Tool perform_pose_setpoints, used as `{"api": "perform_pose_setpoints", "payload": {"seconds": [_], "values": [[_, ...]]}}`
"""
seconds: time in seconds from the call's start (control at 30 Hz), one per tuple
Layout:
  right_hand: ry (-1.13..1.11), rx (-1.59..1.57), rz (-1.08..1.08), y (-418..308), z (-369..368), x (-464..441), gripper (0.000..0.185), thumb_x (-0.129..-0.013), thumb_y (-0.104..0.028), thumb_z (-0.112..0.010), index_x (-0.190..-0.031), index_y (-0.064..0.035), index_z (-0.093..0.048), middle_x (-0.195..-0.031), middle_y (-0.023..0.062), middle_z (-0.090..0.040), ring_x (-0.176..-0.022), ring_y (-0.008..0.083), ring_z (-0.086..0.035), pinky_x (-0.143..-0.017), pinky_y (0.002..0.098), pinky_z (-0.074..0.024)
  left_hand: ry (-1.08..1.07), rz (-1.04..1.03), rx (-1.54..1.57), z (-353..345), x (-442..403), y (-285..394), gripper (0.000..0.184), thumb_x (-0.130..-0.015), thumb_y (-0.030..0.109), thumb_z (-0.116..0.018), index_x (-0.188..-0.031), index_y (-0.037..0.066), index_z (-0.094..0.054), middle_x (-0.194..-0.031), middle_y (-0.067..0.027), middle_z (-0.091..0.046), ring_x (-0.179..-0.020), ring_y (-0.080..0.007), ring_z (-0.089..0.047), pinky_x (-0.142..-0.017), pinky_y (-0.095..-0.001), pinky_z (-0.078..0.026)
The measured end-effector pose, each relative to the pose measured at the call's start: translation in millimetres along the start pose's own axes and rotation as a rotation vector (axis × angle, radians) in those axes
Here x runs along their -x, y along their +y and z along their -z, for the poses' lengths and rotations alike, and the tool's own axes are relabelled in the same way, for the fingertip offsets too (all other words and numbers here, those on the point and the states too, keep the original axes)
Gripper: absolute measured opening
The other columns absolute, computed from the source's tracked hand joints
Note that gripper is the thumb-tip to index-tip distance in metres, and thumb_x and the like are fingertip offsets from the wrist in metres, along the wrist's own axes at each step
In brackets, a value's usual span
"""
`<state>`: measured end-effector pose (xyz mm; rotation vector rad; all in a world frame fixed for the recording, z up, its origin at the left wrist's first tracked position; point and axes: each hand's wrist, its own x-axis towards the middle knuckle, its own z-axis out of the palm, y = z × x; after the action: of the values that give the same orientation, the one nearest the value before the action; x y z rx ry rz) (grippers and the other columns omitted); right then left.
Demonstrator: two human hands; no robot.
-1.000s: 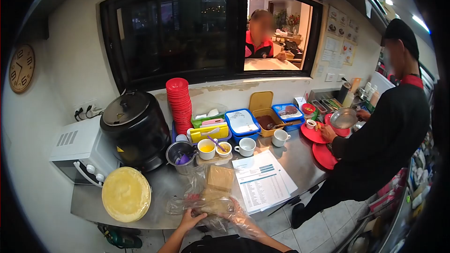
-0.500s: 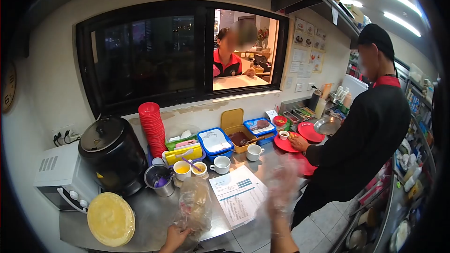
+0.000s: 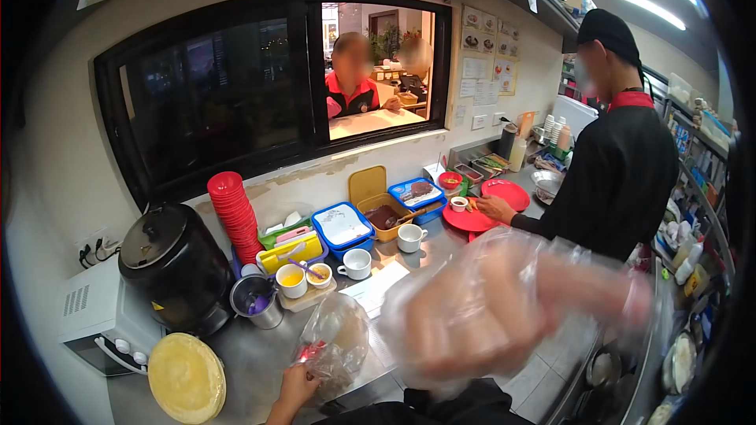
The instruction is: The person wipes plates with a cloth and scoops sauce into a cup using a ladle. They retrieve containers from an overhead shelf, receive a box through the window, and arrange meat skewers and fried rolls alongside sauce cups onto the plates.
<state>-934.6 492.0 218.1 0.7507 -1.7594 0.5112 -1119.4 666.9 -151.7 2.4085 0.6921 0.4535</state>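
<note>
Two hands of mine are in view, and with my left hand [image 3: 298, 386], its fingers closed, I grip the lower left part of a clear plastic bag [image 3: 340, 338] near the front edge of the metal surface [image 3: 252, 362]. My right hand [image 3: 472, 307], in a clear plastic glove [image 3: 405, 327], is raised close to me, fingers partly bent; it is too blurred to tell whether I hold anything there. Left of the bag is a wrapped yellow disc [image 3: 187, 378]; beyond it stands a metal pot [image 3: 270, 316]
</note>
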Motion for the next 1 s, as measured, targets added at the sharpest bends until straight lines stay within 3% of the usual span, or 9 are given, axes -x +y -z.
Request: {"api": "perform_pose_setpoints", "payload": {"seconds": [0.1, 0.17, 0.4, 0.53, 0.6, 0.67, 0.8, 0.9, 1.0], "values": [[-0.074, -0.160, 0.030, 2, 7, -9, 0.019, -0.083, -0.021, -0.063, -0.095, -0.0071, -0.061, -0.076, 0.0050, -0.049, -0.065, 0.0194, -0.048, -0.059, 0.0337, -0.0386, 0.160, -0.121, 0.069, -2, 2, -1, 0.017, -0.072, 0.014, -0.065, -0.087, 0.006, -0.068, -0.077, -0.0180, -0.065, -0.071, -0.0352, -0.063, -0.066, -0.0418, -0.050], [-0.116, -0.234, -0.005, 6, 7, -10, 0.015, -0.085, -0.022, -0.061, -0.092, -0.0086, -0.062, -0.069, 0.0036, -0.046, -0.058, 0.0182, -0.046, -0.054, 0.0327, -0.0373, -0.140, 0.075, 0.075, -1, 7, 7, 0.018, -0.076, 0.015, -0.059, -0.090, 0.009, -0.069, -0.079, -0.0157, -0.065, -0.075, -0.0351, -0.063, -0.067, -0.0405, -0.050], [-0.005, -0.156, -0.269, 12, -6, 59, 0.023, -0.090, -0.025, -0.055, -0.081, -0.0052, -0.062, -0.052, -0.0018, -0.036, -0.041, 0.0138, -0.036, -0.040, 0.0300, -0.0290, -0.499, -0.094, -0.225, -6, -8, 4, 0.025, -0.083, 0.027, -0.060, -0.099, 0.009, -0.067, -0.089, -0.0150, -0.066, -0.082, -0.0330, -0.062, -0.074, -0.0398, -0.050], [0.511, 0.325, -0.847, -13, -31, 147, 0.034, -0.091, -0.022, -0.057, -0.113, 0.0044, -0.060, -0.059, 0.0029, -0.053, -0.050, 0.0160, -0.050, -0.049, 0.0318, -0.0407, -0.477, -0.077, -0.348, -9, -4, 2, 0.032, -0.078, 0.032, -0.066, -0.101, 0.011, -0.067, -0.092, -0.0117, -0.065, -0.090, -0.0295, -0.062, -0.073, -0.0426, -0.050], [0.600, 0.334, -1.854, -31, -34, 194, 0.035, -0.094, -0.024, -0.052, -0.124, -0.0048, -0.056, -0.074, 0.0083, -0.065, -0.060, 0.0130, -0.059, -0.056, 0.0261, -0.0468, -0.409, -0.105, -0.391, -25, -1, -10, 0.027, -0.075, 0.030, -0.067, -0.094, 0.010, -0.068, -0.088, -0.0126, -0.065, -0.083, -0.0296, -0.063, -0.070, -0.0442, -0.051], [0.661, 0.403, -2.239, -38, -61, 295, 0.037, -0.093, -0.030, -0.054, -0.122, -0.0068, -0.058, -0.082, 0.0136, -0.067, -0.076, 0.0178, -0.064, -0.068, 0.0294, -0.0499, -0.397, -0.112, -0.380, -33, -9, -18, 0.023, -0.075, 0.028, -0.067, -0.088, 0.009, -0.069, -0.083, -0.0128, -0.065, -0.079, -0.0303, -0.064, -0.068, -0.0444, -0.051], [0.316, 0.769, -2.333, -14, -111, 360, 0.055, -0.090, -0.033, -0.058, -0.133, -0.0025, -0.044, -0.108, 0.0195, -0.063, -0.101, 0.0246, -0.060, -0.086, 0.0337, -0.0472, -0.233, -0.141, -0.120, -4, -14, 24, 0.020, -0.073, 0.024, -0.067, -0.074, 0.004, -0.066, -0.075, -0.0156, -0.065, -0.065, -0.0290, -0.064, -0.060, -0.0398, -0.051], [0.962, 0.790, -1.748, 19, -132, 353, 0.077, -0.087, -0.032, -0.064, -0.142, 0.0009, -0.022, -0.128, 0.0196, -0.050, -0.116, 0.0263, -0.051, -0.096, 0.0346, -0.0411, -0.201, -0.019, 0.133, -4, -13, 31, 0.015, -0.075, 0.017, -0.069, -0.077, 0.002, -0.067, -0.075, -0.0136, -0.067, -0.060, -0.0205, -0.065, -0.056, -0.0299, -0.050], [1.149, 0.717, -1.573, 32, -132, 338, 0.077, -0.086, -0.031, -0.064, -0.143, -0.0002, -0.021, -0.128, 0.0185, -0.050, -0.116, 0.0253, -0.050, -0.096, 0.0338, -0.0414, -0.305, 0.433, 0.882, -8, -16, 35, 0.014, -0.087, 0.005, -0.057, -0.094, -0.004, -0.065, -0.081, -0.0053, -0.067, -0.071, -0.0123, -0.064, -0.060, -0.0249, -0.052]]}}
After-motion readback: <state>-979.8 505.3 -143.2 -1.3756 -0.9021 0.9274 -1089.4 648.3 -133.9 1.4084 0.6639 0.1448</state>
